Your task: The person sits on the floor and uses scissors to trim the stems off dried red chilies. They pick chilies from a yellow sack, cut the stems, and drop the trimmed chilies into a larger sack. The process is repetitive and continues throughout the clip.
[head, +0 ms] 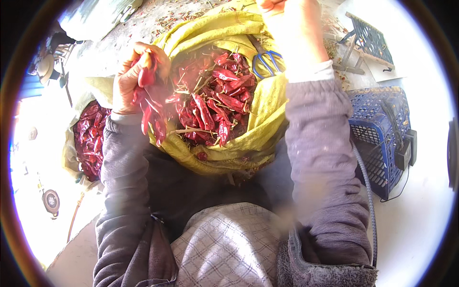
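My left hand (138, 77) is closed around several dried red chillies (147, 77), held over the left rim of a yellow woven sack (267, 104). More dried red chillies with stems (229, 91) fill the sack in front of me. Scissors with blue handles (265, 64) lie on the sack's folded rim at the upper right. Beyond that rim, my right hand (290, 10) reaches to the top edge of the picture; it is overexposed and partly cut off, so what its fingers hold does not show.
Left of my left arm, a pale sack (70, 143) holds dried red chillies. A blue plastic crate (383, 132) with black adapters and cables stands right of my right arm. Behind it is a low folding stool (373, 43). Chilli scraps litter the floor (157, 21) beyond the yellow sack.
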`<action>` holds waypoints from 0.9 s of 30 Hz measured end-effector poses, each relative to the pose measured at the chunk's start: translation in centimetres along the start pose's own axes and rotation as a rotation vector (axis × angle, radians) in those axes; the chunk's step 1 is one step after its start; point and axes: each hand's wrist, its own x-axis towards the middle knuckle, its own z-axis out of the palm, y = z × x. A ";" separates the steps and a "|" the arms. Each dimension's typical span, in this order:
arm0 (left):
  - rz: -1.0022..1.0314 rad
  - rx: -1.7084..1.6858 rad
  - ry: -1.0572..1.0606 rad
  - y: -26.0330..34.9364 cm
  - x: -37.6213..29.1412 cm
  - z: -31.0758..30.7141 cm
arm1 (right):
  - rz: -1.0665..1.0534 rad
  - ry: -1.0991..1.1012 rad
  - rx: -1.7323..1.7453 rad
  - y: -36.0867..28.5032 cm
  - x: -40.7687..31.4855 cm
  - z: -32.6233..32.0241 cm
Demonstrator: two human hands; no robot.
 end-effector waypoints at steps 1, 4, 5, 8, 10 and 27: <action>-0.004 0.029 0.109 0.3 0.1 -0.3 | -0.039 0.100 -0.349 0.6 0.6 -0.4; -0.029 0.066 0.107 1.5 0.9 -1.2 | -0.174 -0.214 -1.358 7.5 -0.3 -2.0; -0.042 0.090 0.172 1.7 0.9 -1.4 | -0.101 -0.400 -1.483 10.5 -1.1 -2.5; -0.032 0.088 0.113 1.9 0.9 -1.6 | -0.246 -0.757 -1.720 18.0 -4.4 -4.5; -0.089 0.121 0.164 1.8 0.8 -1.7 | -0.270 -0.756 -1.701 19.8 -5.9 -5.7; -0.273 0.741 0.166 0.0 0.5 -0.9 | 0.049 -0.368 -1.042 11.9 -4.7 -2.0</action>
